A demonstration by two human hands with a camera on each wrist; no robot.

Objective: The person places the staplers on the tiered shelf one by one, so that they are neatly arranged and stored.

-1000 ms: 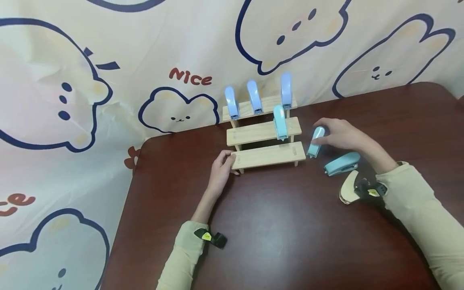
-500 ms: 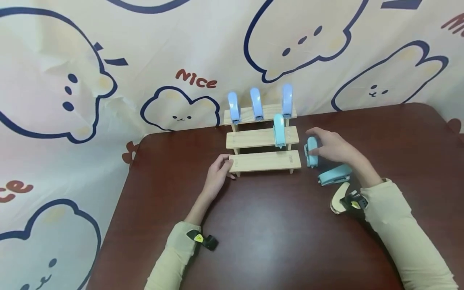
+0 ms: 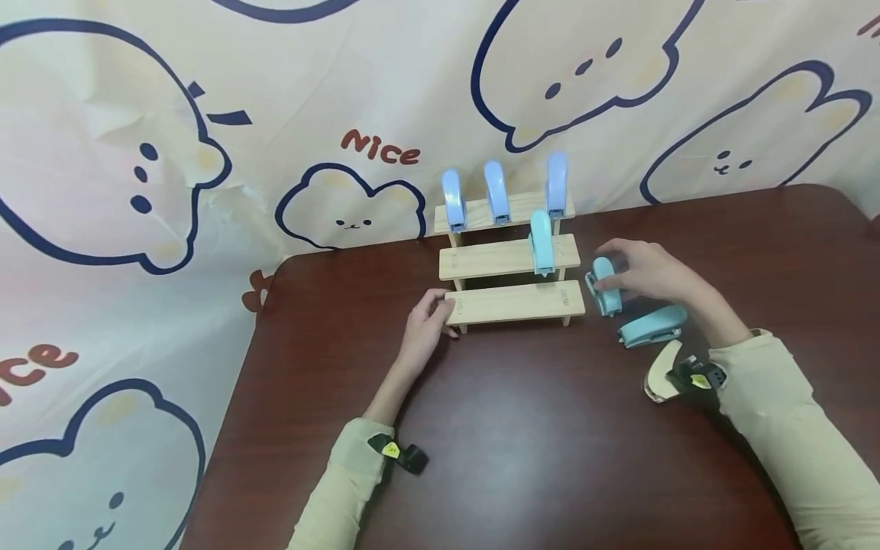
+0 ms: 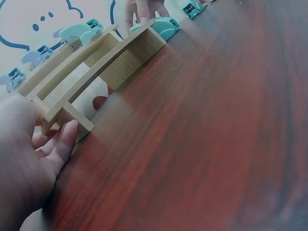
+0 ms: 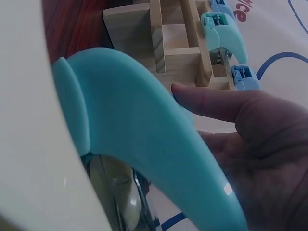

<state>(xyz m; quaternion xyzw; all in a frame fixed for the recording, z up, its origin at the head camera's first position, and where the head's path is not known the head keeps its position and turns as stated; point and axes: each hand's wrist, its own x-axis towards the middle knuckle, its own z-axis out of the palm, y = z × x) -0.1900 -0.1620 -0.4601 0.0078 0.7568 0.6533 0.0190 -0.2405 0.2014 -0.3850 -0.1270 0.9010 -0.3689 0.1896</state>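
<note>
A person's left hand (image 3: 422,328) steadies itself on a three-tiered, stepped rack of pale wood (image 3: 512,304), thumb and fingers gripping the left end of its lowest, nearest shelf. Across the dark red-brown, glossy wooden table (image 3: 522,466), the right hand (image 3: 649,267) pinches a curved turquoise plastic stapler (image 3: 605,296) between thumb and fingers just right of the rack, beside the right end of that shelf; from where I stand, I cannot tell whether its base touches the tabletop.

Nearer and to the right, a second turquoise stapler (image 3: 653,327) lies on its own below the wrist, and nearer again sits a cream-coloured curved stapler (image 3: 661,374), partly hidden by the black camera (image 3: 697,374) strapped at the pale green right sleeve (image 3: 777,397).

On the rack, a turquoise stapler with a slim rounded top (image 3: 542,244) stands toward the right end of the middle shelf. Three periwinkle-blue staplers line the far, highest shelf: one at the left end (image 3: 454,200), one left of centre (image 3: 496,191) and one at the right end (image 3: 557,183). Behind hangs a white cloth printed with navy-outlined cartoon figures (image 3: 385,84) and the red word "Nice".
</note>
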